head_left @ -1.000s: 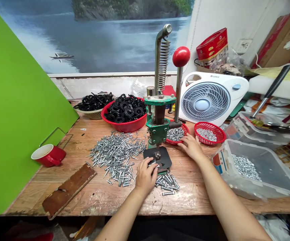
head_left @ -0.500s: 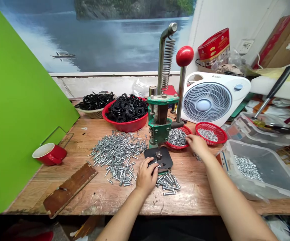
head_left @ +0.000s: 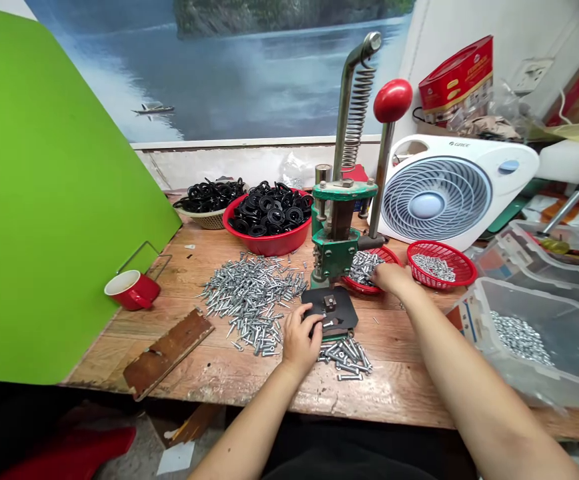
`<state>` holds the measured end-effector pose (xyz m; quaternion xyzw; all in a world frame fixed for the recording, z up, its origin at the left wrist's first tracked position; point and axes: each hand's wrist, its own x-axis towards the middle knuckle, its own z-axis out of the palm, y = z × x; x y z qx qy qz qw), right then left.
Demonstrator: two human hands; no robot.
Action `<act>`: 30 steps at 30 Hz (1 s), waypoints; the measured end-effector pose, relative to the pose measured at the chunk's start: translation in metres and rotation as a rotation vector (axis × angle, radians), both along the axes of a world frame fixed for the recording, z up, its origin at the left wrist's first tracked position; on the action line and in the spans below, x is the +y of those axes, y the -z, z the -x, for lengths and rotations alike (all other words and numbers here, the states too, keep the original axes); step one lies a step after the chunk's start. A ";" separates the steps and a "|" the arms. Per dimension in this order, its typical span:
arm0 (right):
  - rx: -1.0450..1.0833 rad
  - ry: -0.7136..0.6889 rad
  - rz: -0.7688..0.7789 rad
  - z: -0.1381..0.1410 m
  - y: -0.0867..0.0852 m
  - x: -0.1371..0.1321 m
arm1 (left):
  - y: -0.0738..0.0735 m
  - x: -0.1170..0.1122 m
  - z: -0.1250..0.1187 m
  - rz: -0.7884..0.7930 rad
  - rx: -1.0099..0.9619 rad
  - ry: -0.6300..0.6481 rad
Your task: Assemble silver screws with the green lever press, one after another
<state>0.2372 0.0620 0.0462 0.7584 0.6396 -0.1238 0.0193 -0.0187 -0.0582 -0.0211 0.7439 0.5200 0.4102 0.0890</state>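
My left hand [head_left: 300,339] rests at the left side of the black plate [head_left: 352,310] below a green hand press [head_left: 337,257]. Its thumb and forefinger come together at one end of a small silver bolt [head_left: 328,324]. My right hand [head_left: 393,279] reaches into the nearer red basket [head_left: 364,289], its fingers bent down among small metal parts [head_left: 363,267]; the fingertips are partly hidden, and what they grip does not show. Just in front of the plate lies a small pile of silver eye bolts [head_left: 347,357]. A larger heap of bolts [head_left: 254,293] spreads to the left.
A red-knobbed lever [head_left: 392,100] rises from the press. Behind stand a red bowl of black rings [head_left: 269,247] and a white fan [head_left: 449,193]. At right are another red basket [head_left: 442,280] and a clear bin [head_left: 499,383]; at left, a red mug [head_left: 142,293] and a wooden board [head_left: 169,353].
My right hand has moved deeper into the nearer red basket. My left hand stays by the plate and the bolt. The whole view has shifted, so things sit farther right.
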 end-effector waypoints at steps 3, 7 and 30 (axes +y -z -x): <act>0.154 -0.049 -0.268 0.011 -0.005 -0.036 | -0.010 -0.004 -0.003 0.041 -0.097 0.013; 0.824 -0.262 -0.291 0.047 0.009 -0.097 | -0.027 -0.008 -0.017 0.199 -0.297 0.159; 0.931 0.086 -0.955 0.038 -0.028 -0.101 | -0.020 0.039 -0.023 0.269 -0.390 0.100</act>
